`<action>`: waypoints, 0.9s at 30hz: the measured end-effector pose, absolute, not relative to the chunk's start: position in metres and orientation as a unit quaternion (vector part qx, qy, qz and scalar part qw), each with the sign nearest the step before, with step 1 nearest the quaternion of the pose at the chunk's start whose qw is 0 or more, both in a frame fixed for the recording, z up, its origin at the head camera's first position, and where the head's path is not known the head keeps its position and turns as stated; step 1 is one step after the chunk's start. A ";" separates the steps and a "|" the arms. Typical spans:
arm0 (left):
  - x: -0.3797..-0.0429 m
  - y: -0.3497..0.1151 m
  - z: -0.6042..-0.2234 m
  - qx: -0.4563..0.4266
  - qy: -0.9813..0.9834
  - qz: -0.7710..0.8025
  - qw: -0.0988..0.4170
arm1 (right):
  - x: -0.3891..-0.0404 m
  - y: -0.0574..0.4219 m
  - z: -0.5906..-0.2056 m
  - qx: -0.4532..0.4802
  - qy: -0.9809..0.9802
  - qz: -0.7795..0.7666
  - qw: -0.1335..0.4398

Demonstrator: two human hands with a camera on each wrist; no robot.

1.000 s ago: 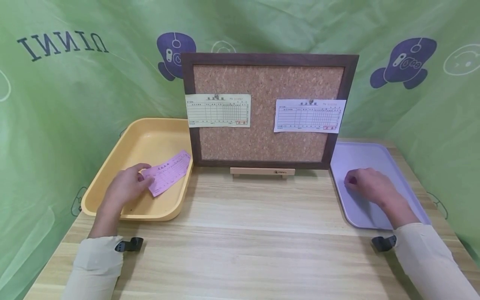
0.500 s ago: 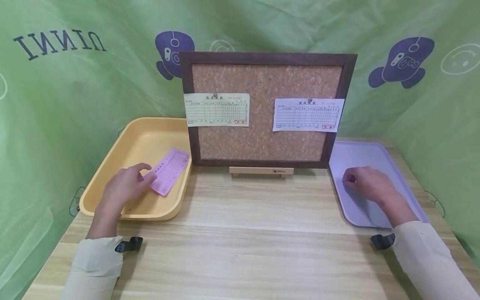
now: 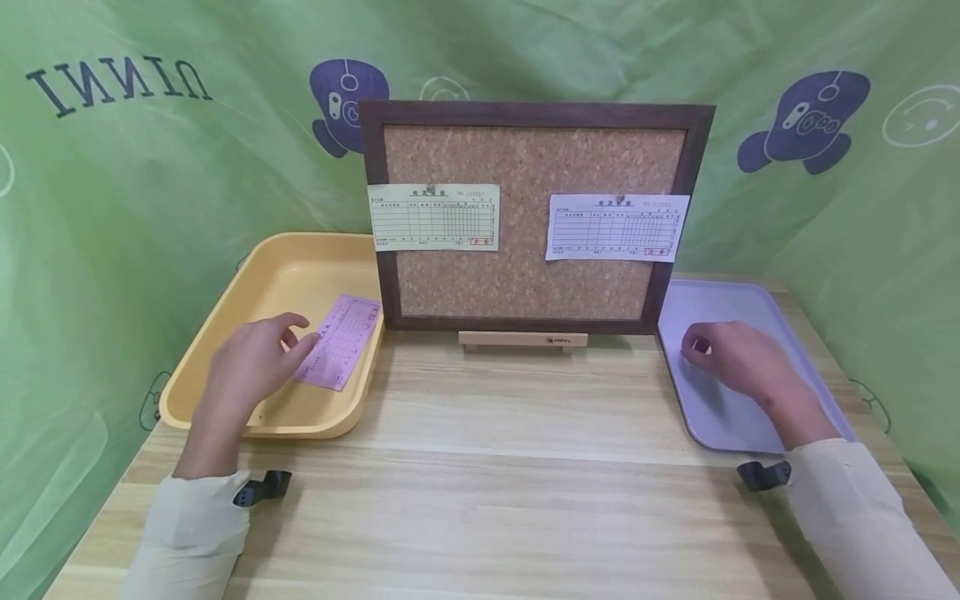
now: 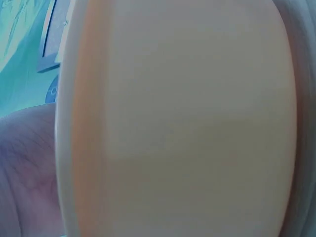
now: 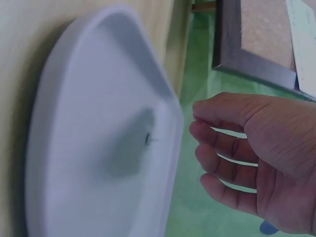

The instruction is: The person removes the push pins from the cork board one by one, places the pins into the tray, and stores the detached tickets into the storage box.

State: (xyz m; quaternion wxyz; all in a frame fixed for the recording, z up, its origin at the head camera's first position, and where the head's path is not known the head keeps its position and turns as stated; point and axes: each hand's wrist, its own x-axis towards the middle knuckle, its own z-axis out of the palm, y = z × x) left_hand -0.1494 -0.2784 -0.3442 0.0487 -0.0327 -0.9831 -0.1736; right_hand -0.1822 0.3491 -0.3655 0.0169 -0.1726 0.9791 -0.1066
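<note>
Fingers of the left hand (image 3: 251, 362) parted, no visible grip, beside the pink printed paper slip (image 3: 347, 346) flat in the yellow rectangular plastic tray (image 3: 288, 287); thin paper may slide. Right hand (image 3: 738, 354) loosely curled, apparently nothing held; tiny dark object (image 5: 147, 138) below is easily fumbled.

Soft light is filling the head view while the left wrist view is looking dim

In the head view, even light is apparently falling from above, leaving a pale sheen on the tabletop (image 3: 487, 517) and soft shadows beside both sleeves (image 3: 191, 525). The right hand (image 3: 735, 358) is casting a faint shadow on the purple tray (image 3: 720, 302). In the left wrist view, the yellow tray (image 4: 197, 89) is appearing dull and out of focus. In the right wrist view, cool tones are showing and the tray's near edge is blurring.
</note>
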 end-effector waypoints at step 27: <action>-0.165 -0.227 -0.338 -0.107 -0.925 -0.255 0.262 | -0.177 0.267 -0.328 -0.226 0.964 -0.120 -0.072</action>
